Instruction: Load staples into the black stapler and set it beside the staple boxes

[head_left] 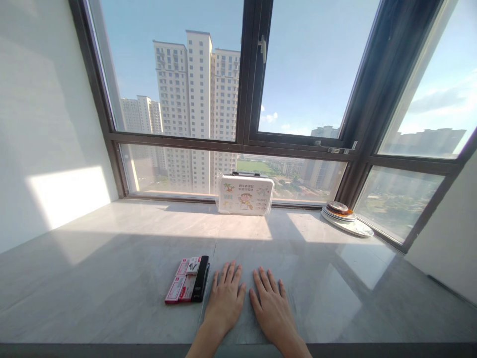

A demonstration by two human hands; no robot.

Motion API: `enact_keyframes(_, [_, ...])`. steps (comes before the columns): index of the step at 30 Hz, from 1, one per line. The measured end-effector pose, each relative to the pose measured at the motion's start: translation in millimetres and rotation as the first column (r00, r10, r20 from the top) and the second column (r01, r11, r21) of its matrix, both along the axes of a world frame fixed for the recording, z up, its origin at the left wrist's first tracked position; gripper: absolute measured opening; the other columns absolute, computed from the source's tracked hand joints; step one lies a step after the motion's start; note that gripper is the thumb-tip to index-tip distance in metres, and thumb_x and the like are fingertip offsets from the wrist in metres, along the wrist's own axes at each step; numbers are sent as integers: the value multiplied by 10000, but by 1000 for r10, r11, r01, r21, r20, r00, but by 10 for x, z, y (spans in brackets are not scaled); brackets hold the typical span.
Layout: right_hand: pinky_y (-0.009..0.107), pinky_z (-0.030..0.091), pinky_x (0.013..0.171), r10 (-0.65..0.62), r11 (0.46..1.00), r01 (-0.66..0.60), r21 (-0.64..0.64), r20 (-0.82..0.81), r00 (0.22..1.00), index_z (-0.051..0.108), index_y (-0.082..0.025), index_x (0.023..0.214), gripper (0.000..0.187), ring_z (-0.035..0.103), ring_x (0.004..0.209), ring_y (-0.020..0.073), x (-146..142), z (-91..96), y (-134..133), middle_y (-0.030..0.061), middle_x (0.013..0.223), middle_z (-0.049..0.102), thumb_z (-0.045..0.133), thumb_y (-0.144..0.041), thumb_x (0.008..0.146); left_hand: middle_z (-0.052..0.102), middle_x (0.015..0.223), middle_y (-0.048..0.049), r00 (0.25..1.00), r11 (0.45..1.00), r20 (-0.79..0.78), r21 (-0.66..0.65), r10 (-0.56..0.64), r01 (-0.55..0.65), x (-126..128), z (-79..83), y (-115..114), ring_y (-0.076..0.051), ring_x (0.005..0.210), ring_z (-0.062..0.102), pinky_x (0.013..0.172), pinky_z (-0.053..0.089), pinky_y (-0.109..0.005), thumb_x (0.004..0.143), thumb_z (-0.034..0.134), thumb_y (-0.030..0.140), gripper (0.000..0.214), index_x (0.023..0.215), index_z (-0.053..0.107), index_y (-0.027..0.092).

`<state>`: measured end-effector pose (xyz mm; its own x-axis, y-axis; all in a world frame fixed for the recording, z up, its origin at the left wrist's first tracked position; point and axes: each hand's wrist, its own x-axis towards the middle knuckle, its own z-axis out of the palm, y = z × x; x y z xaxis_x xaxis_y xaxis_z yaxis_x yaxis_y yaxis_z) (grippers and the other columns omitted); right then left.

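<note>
My left hand (225, 298) lies flat, palm down, on the grey marble-look sill (122, 278), fingers stretched out and holding nothing. Beside it, my right hand (273, 304) rests the same way, with a small gap between the two thumbs. Just left of my left hand is a black stapler (200, 278), lying lengthwise. Against the stapler's left side sit several small red and white boxes (174, 289). One white box (193, 266) with a dark stapler-like picture lies at the top of that group.
A white case (246, 195) with cartoon prints and a dark handle stands against the window. Stacked plates or lids (337, 211) rest on a larger pale plate (363, 228) in the right corner. Dark window frames (179, 141) border the sill at the back; a white wall (48, 124) is left.
</note>
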<state>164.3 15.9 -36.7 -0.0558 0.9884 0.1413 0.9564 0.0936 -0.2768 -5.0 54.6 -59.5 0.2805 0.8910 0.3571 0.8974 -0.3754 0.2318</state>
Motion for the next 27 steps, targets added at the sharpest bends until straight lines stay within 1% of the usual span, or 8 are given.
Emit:
enact_keyframes(8, [546,111,1220,0,1000,0,10,6,1000,302,-330,1564,589,142,1535,280,-5,-10,3,-6,1649,219,290,-508,1003,317,1626,-13,1000,1000,-4,3,2,-2,-2,2,-3,-273,1513,237,1216,218,-576,1006,306,433,531,1522,382,335])
enact_keyframes(18, [541,101,1222,-1,1000,1,-10,9,1000,300,-328,1565,585,134,1538,268,-8,15,3,-13,1651,207,283,-500,1007,297,1635,-16,1000,1000,-8,-22,1,-1,-9,35,-16,-268,1518,226,1221,215,-573,1013,294,447,536,1532,360,334])
enact_keyframes(27, [530,121,1224,3,1000,-3,13,8,1000,306,-328,1564,580,141,1536,267,-6,17,-36,-15,1649,218,273,-506,1012,295,1635,-28,1000,1000,-25,-26,4,-5,-3,51,-29,-267,1519,222,1223,212,-568,1016,296,437,537,1536,355,318])
